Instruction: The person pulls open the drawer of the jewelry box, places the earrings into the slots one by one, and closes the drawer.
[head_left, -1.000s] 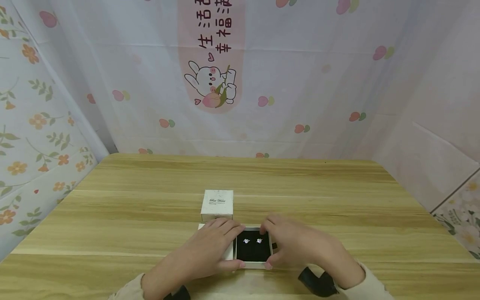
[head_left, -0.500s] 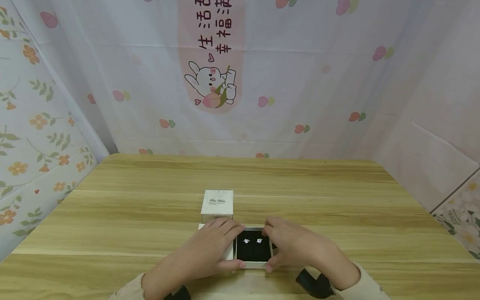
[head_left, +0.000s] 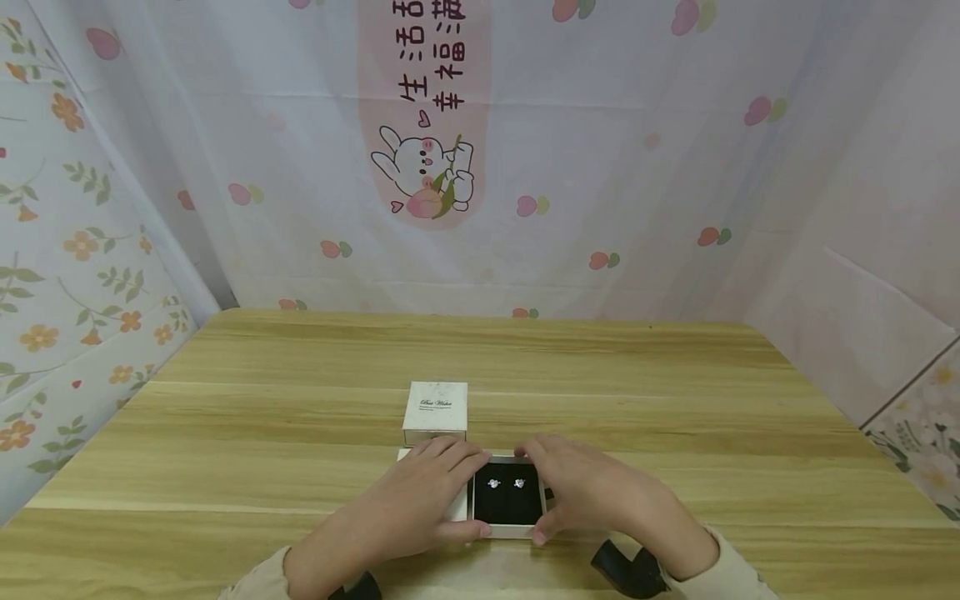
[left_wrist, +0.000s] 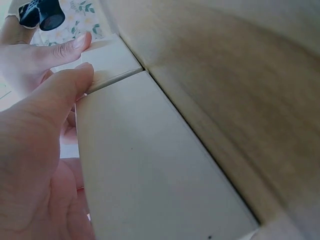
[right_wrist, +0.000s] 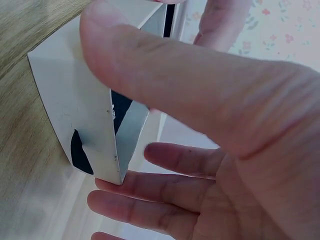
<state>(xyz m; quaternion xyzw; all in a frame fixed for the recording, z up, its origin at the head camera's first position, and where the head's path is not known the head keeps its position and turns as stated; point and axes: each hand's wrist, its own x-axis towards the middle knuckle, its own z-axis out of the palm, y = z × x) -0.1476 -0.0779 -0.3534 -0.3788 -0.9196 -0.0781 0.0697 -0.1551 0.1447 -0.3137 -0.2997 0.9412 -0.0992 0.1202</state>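
In the head view, a white jewelry box lies near the front of the table, its drawer (head_left: 512, 531) pulled out to the right. Two sparkling stud earrings (head_left: 520, 483) sit on the black insert (head_left: 507, 507). My left hand (head_left: 420, 500) spans the box's outer sleeve (left_wrist: 150, 155), thumb on the near side by the seam, fingers at the far side. At the drawer's right end, my right hand (head_left: 592, 487) grips it between thumb and fingers. A black ribbon tab (right_wrist: 80, 154) sticks out of that end wall. The left hand covers most of the sleeve from above.
Just behind the sleeve stands a second small white box (head_left: 435, 408) with "Best Wishes" lettering. The wooden table (head_left: 637, 375) runs back to a printed curtain (head_left: 562, 150). Black wrist straps (head_left: 630, 569) show at both forearms.
My right hand's fingers have shifted slightly at the drawer's far right corner and settled there. The left hand, the box and the earrings keep their places.
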